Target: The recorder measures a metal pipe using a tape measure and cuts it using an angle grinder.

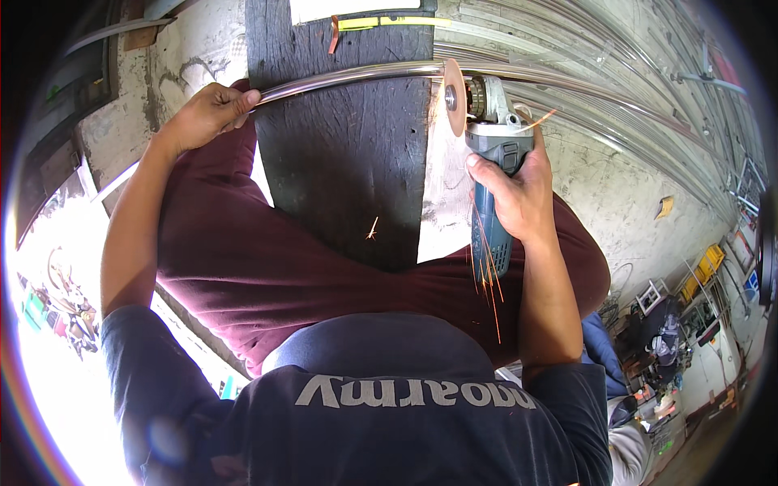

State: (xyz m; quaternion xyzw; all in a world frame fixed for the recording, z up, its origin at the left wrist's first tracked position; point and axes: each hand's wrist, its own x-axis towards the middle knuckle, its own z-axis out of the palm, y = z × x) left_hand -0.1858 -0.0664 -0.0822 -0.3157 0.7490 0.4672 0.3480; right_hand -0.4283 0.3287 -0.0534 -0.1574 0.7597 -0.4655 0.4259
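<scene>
My left hand is closed around the near-left end of a shiny round metal tube, which lies across a dark wooden plank. In my right hand is a blue-green and grey angle grinder, gripped by its body. Its thin reddish-brown cutting disc stands upright at the tube, right of the plank. Orange sparks streak down past the grinder toward my lap, and a small one shows over the plank. Whether the disc has cut into the tube cannot be seen.
Long metal tubes lie on the concrete floor at the far right. A yellow strip and a small reddish-brown piece rest at the plank's far end. Yellow crates and clutter stand at the right. My bent legs flank the plank.
</scene>
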